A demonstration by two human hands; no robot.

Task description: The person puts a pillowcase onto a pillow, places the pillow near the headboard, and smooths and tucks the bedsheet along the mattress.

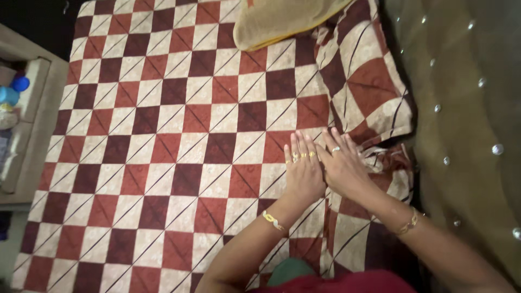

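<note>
A checkered bedsheet point(179, 141) in maroon, red and cream squares covers the bed. My left hand point(303, 171) lies flat on it, palm down, fingers together, with gold rings and a gold bracelet at the wrist. Beside it, touching, my right hand point(343, 165) presses flat on the sheet where a folded-over part of the sheet point(369, 81) bunches up at the right. The right hand has a ring and a bracelet too. Neither hand holds anything.
A mustard-yellow cloth point(282, 21) lies at the top of the bed. An olive-green fabric with shiny studs point(467, 108) fills the right side. At the left stands a beige shelf point(32, 108) with blue bottles point(13, 89).
</note>
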